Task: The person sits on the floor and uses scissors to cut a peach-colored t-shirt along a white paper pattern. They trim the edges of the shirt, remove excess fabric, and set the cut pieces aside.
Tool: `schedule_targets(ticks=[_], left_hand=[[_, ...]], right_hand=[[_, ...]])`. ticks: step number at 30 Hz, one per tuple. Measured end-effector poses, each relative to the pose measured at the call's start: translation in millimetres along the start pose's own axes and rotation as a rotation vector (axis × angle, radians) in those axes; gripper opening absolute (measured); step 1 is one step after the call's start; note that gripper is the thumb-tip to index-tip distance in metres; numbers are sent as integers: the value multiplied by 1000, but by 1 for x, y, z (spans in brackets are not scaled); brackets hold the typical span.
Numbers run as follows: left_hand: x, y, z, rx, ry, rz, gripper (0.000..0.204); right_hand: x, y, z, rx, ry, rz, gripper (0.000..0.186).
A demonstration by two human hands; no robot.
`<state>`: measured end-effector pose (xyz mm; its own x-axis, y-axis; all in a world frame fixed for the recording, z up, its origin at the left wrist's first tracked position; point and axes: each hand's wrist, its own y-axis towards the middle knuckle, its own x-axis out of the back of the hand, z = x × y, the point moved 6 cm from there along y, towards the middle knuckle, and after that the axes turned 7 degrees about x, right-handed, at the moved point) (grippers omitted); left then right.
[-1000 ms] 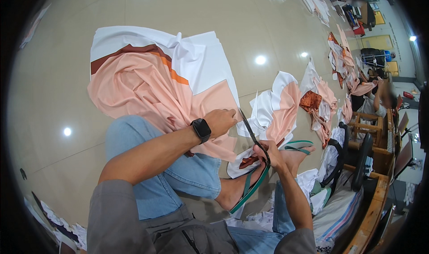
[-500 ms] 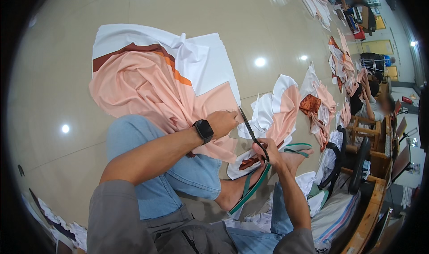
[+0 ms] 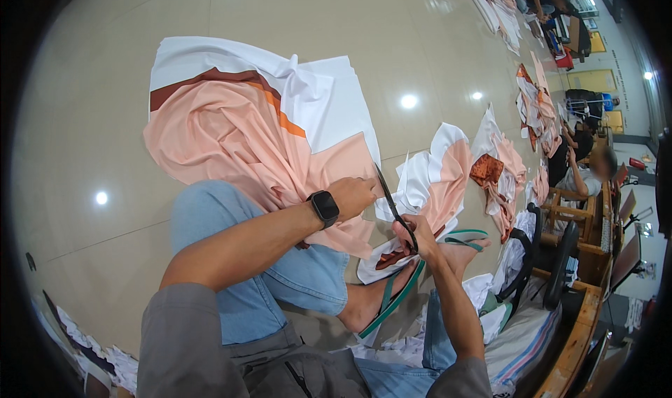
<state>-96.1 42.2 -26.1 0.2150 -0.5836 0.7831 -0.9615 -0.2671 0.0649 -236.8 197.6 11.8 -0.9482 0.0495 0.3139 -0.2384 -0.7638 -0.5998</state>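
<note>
A large fabric piece, peach with white, brown and orange bands, lies bunched on the floor and over my left knee. My left hand, a black watch on its wrist, is closed on the peach fabric close to its right edge. In my right hand is a pair of black scissors, fingers through the handles. Its blades point up and away, along the fabric's right edge just beside my left fingers. Whether the blades are parted is hard to make out.
To the right lie a white and peach fabric pile and another with a rust-coloured patch. My sandalled foot rests below them. Wooden benches, a chair armrest and a striped sack stand at right. Other people sit farther off.
The whole view has shifted slightly. My hands, the scissors and the fabric keep nearly the same places relative to each other.
</note>
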Motion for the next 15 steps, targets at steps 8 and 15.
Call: schedule_targets(ticks=[8, 15], left_hand=[[-2, -3, 3, 0, -5, -32, 20], [-1, 0, 0, 7, -8, 4, 18]], right_hand=[[-8, 9, 7, 10, -158, 68, 62], [0, 22, 7, 41, -55, 17, 67]])
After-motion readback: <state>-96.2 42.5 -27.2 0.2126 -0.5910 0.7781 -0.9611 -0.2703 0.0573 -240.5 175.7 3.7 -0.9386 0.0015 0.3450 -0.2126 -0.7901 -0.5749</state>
